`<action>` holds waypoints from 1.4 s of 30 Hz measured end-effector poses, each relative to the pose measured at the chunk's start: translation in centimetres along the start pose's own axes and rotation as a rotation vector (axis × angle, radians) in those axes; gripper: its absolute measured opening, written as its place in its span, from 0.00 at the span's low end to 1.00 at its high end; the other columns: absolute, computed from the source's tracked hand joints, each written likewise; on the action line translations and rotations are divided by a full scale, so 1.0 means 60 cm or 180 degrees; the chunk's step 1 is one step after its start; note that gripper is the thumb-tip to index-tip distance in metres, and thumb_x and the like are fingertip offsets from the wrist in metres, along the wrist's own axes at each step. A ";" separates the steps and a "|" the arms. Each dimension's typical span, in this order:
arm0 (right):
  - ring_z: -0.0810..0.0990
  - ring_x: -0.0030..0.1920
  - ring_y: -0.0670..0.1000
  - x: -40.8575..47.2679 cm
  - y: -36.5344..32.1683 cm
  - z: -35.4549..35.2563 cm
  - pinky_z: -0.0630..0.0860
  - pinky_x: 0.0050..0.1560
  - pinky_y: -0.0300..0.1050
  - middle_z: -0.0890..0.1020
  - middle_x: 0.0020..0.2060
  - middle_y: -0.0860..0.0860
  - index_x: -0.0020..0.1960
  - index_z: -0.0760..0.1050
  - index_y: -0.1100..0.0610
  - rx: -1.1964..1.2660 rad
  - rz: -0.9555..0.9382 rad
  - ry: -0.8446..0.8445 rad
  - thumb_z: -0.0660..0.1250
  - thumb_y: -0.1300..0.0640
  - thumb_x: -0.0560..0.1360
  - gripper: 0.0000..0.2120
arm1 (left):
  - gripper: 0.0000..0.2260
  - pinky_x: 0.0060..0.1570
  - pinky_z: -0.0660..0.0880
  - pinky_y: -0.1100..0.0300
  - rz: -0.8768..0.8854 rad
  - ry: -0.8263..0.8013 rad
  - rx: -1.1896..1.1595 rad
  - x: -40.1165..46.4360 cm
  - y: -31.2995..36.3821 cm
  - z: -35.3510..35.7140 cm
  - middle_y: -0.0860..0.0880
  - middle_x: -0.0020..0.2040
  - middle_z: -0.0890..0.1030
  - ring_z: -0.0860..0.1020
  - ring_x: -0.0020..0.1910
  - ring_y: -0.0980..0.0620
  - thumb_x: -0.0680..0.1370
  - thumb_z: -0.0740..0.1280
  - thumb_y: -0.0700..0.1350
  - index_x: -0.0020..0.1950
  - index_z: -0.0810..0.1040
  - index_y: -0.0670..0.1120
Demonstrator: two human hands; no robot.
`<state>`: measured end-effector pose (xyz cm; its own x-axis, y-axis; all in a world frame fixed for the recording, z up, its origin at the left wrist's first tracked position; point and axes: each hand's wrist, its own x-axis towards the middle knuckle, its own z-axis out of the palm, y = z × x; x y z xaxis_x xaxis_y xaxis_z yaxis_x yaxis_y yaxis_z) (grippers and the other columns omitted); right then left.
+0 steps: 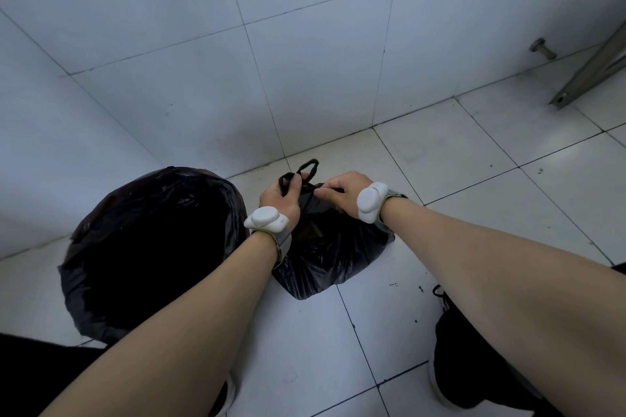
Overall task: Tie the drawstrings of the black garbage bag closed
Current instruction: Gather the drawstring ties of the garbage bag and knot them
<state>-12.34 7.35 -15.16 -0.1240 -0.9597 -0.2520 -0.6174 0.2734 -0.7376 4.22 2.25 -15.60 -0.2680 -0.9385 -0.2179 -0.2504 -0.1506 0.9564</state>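
A small black garbage bag (325, 257) sits on the tiled floor in front of me, its neck gathered at the top. Two black drawstring loops (306, 168) rise from the neck and cross each other. My left hand (283, 198) grips one drawstring loop from the left. On the right side of the neck, my right hand (340, 191) pinches the other drawstring between thumb and forefinger. Both wrists carry white devices on straps. The knot area between my fingers is partly hidden.
A round bin lined with an open black bag (152, 247) stands just left of my left arm. The tiled wall (237, 61) rises close behind. A metal leg (589, 68) and a bolt (543, 49) are at the far right. My dark shoe (454, 349) is at the lower right.
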 end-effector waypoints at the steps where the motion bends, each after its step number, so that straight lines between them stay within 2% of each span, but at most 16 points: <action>1: 0.79 0.37 0.46 0.002 0.000 0.000 0.74 0.43 0.41 0.80 0.33 0.42 0.51 0.84 0.51 -0.0025 0.0032 -0.0045 0.64 0.43 0.79 0.15 | 0.10 0.36 0.74 0.70 -0.0001 -0.0060 -0.0001 0.000 0.001 -0.001 0.58 0.32 0.79 0.76 0.30 0.62 0.82 0.63 0.49 0.53 0.85 0.51; 3: 0.82 0.42 0.52 0.007 0.002 -0.001 0.78 0.46 0.45 0.84 0.39 0.48 0.50 0.83 0.52 -0.0127 0.0082 -0.0140 0.61 0.44 0.80 0.16 | 0.12 0.30 0.69 0.73 0.0048 -0.0184 0.0120 -0.001 0.003 0.001 0.60 0.26 0.76 0.74 0.26 0.63 0.83 0.62 0.49 0.55 0.85 0.50; 6: 0.83 0.49 0.56 0.013 -0.003 0.002 0.79 0.53 0.50 0.85 0.46 0.54 0.50 0.83 0.54 -0.0188 0.0168 -0.0279 0.60 0.45 0.80 0.16 | 0.12 0.29 0.69 0.69 0.0162 -0.0148 0.0294 0.002 0.005 -0.001 0.58 0.32 0.80 0.71 0.24 0.61 0.83 0.61 0.48 0.56 0.84 0.49; 9: 0.83 0.53 0.54 0.017 -0.006 0.008 0.78 0.59 0.51 0.85 0.53 0.52 0.52 0.84 0.52 -0.0106 0.0211 -0.0345 0.62 0.46 0.79 0.15 | 0.11 0.29 0.72 0.65 0.0223 0.0012 0.0304 0.005 0.004 0.000 0.48 0.45 0.87 0.72 0.24 0.56 0.82 0.63 0.46 0.60 0.82 0.46; 12: 0.82 0.54 0.52 0.015 -0.008 0.008 0.78 0.60 0.49 0.84 0.57 0.48 0.54 0.83 0.48 -0.0085 0.0219 -0.0383 0.63 0.45 0.78 0.13 | 0.10 0.29 0.73 0.67 0.0199 -0.0015 0.0476 0.005 0.006 -0.007 0.46 0.41 0.86 0.74 0.24 0.58 0.82 0.64 0.47 0.57 0.82 0.45; 13: 0.82 0.53 0.51 0.015 -0.007 0.007 0.78 0.57 0.46 0.85 0.55 0.47 0.54 0.83 0.48 -0.0085 0.0216 -0.0398 0.63 0.45 0.78 0.13 | 0.11 0.29 0.72 0.69 0.0170 -0.0079 0.0550 0.004 0.007 -0.010 0.49 0.35 0.84 0.74 0.23 0.60 0.82 0.64 0.48 0.54 0.83 0.45; 15: 0.80 0.45 0.49 0.013 -0.005 0.004 0.75 0.45 0.40 0.83 0.42 0.45 0.53 0.84 0.51 -0.0074 0.0208 -0.0409 0.63 0.47 0.79 0.13 | 0.11 0.28 0.70 0.69 0.0125 -0.0201 0.0598 0.002 0.011 -0.013 0.52 0.28 0.78 0.73 0.23 0.62 0.82 0.64 0.49 0.46 0.84 0.48; 18: 0.76 0.37 0.50 0.015 -0.002 -0.002 0.70 0.35 0.38 0.77 0.32 0.47 0.45 0.82 0.57 -0.0045 0.0208 -0.0311 0.63 0.48 0.80 0.16 | 0.10 0.26 0.67 0.73 0.0134 -0.0356 0.0706 0.000 0.018 -0.009 0.56 0.27 0.76 0.73 0.23 0.64 0.81 0.65 0.48 0.42 0.81 0.47; 20: 0.76 0.38 0.50 0.018 0.001 -0.009 0.70 0.36 0.39 0.78 0.33 0.49 0.45 0.82 0.58 -0.0011 0.0212 -0.0213 0.64 0.48 0.80 0.15 | 0.08 0.32 0.71 0.73 0.0227 -0.0588 0.0886 -0.002 0.023 -0.007 0.55 0.33 0.80 0.77 0.29 0.66 0.81 0.65 0.46 0.48 0.82 0.45; 23: 0.81 0.45 0.49 0.020 0.004 -0.023 0.74 0.46 0.39 0.85 0.43 0.50 0.53 0.85 0.55 -0.0040 0.0227 -0.0151 0.67 0.47 0.78 0.14 | 0.08 0.56 0.79 0.58 0.0512 -0.0776 0.1356 -0.005 0.020 -0.007 0.48 0.49 0.86 0.84 0.50 0.49 0.80 0.67 0.43 0.55 0.84 0.45; 25: 0.82 0.47 0.48 0.020 0.003 -0.030 0.77 0.52 0.40 0.86 0.46 0.49 0.53 0.85 0.53 -0.0070 0.0259 -0.0093 0.68 0.46 0.76 0.14 | 0.09 0.60 0.77 0.55 0.0633 -0.0786 0.1792 -0.004 0.018 -0.007 0.47 0.53 0.87 0.83 0.54 0.47 0.79 0.68 0.43 0.57 0.85 0.46; 28: 0.82 0.47 0.48 0.027 -0.004 -0.034 0.77 0.52 0.40 0.86 0.45 0.49 0.51 0.86 0.54 -0.0048 0.0355 -0.0014 0.69 0.46 0.76 0.13 | 0.11 0.55 0.77 0.58 0.0795 -0.0719 0.2822 -0.003 0.019 -0.004 0.49 0.55 0.87 0.83 0.55 0.48 0.80 0.66 0.47 0.59 0.85 0.52; 33: 0.78 0.34 0.46 0.026 -0.030 -0.039 0.72 0.36 0.37 0.83 0.31 0.45 0.33 0.82 0.52 -0.0002 0.0609 -0.0051 0.68 0.47 0.75 0.15 | 0.13 0.40 0.70 0.56 0.0808 -0.0423 0.3406 -0.003 0.016 0.008 0.43 0.48 0.82 0.79 0.47 0.41 0.81 0.61 0.50 0.61 0.82 0.54; 36: 0.85 0.44 0.55 0.027 -0.040 -0.040 0.81 0.49 0.46 0.88 0.41 0.52 0.40 0.86 0.56 0.0155 0.0661 0.0066 0.67 0.46 0.73 0.15 | 0.13 0.40 0.68 0.55 0.0725 -0.0201 0.3490 0.001 0.010 0.019 0.43 0.47 0.79 0.77 0.45 0.41 0.82 0.60 0.52 0.60 0.82 0.52; 38: 0.84 0.51 0.58 0.025 -0.046 -0.038 0.80 0.55 0.50 0.87 0.47 0.57 0.48 0.85 0.59 0.0150 0.0715 0.0120 0.66 0.46 0.75 0.18 | 0.12 0.40 0.67 0.55 0.0682 -0.0069 0.3393 0.002 0.009 0.025 0.43 0.45 0.77 0.76 0.45 0.41 0.82 0.61 0.51 0.58 0.81 0.50; 42: 0.79 0.55 0.62 0.017 -0.059 -0.041 0.73 0.50 0.47 0.80 0.56 0.62 0.62 0.74 0.63 -0.0205 0.1156 -0.0236 0.52 0.50 0.83 0.20 | 0.09 0.37 0.65 0.56 0.0874 0.0240 0.2904 -0.001 0.004 0.042 0.44 0.40 0.76 0.77 0.43 0.40 0.80 0.62 0.45 0.54 0.82 0.47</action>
<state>-12.22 5.24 -11.27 -0.2887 -0.7931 -0.5364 -0.5913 0.5883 -0.5515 1.84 3.02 -15.83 -0.3726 -0.9273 0.0352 -0.8250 0.3484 0.4450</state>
